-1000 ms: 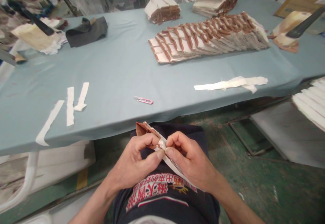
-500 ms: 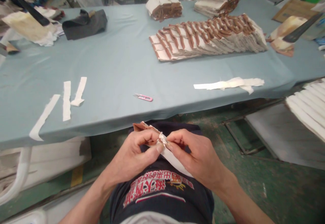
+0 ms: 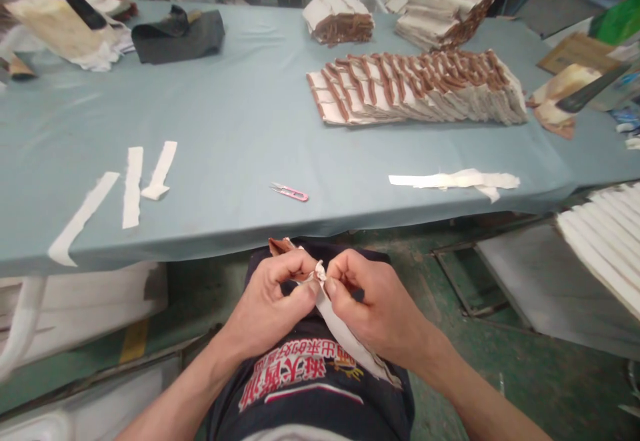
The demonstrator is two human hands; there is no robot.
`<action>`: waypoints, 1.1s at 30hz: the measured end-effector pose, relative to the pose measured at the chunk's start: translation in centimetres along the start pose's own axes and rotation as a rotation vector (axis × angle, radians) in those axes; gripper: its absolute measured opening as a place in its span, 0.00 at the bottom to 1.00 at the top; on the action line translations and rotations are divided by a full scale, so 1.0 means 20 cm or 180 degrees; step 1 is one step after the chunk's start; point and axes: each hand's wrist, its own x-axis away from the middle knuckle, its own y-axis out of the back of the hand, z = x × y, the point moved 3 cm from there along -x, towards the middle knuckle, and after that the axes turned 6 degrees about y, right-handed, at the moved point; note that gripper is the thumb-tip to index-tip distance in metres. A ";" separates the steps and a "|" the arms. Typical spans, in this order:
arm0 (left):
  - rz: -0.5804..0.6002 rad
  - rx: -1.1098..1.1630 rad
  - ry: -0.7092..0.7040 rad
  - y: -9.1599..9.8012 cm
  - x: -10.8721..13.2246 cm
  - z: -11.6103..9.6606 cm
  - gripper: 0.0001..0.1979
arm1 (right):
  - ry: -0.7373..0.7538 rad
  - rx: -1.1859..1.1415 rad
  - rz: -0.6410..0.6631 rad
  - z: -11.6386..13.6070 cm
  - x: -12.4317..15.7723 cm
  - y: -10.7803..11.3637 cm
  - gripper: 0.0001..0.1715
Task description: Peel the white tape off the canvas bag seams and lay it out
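White-and-brown fabric piece (image 3: 347,332) partly hidden by bare left hand (image 3: 266,302), white ridged stack (image 3: 606,225) cut off at right edge

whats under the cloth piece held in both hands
Under the cloth piece, a dark garment with red lettering shows beside its lower end. What lies directly beneath the piece, the left hand and the right hand is covered and can't be seen.

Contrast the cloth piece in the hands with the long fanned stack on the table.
The cloth piece is bunched where the left hand and right hand pinch it; the fanned stack lies on the table, touched by neither. The cloth piece looks single; the fanned stack holds many overlapping layers. Both show white and brown.
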 end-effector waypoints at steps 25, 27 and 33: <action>0.0314 0.0419 0.0694 0.01 0.01 0.10 0.20 | 0.0008 0.0378 0.0196 -0.04 0.03 -0.02 0.12; 0.0344 0.0353 0.0667 0.02 0.02 0.07 0.19 | 0.0364 0.0935 0.0207 -0.01 0.04 0.01 0.10; 0.0155 -0.0652 0.0221 0.01 0.02 -0.05 0.11 | 0.1661 0.2439 0.0276 0.09 0.04 0.05 0.16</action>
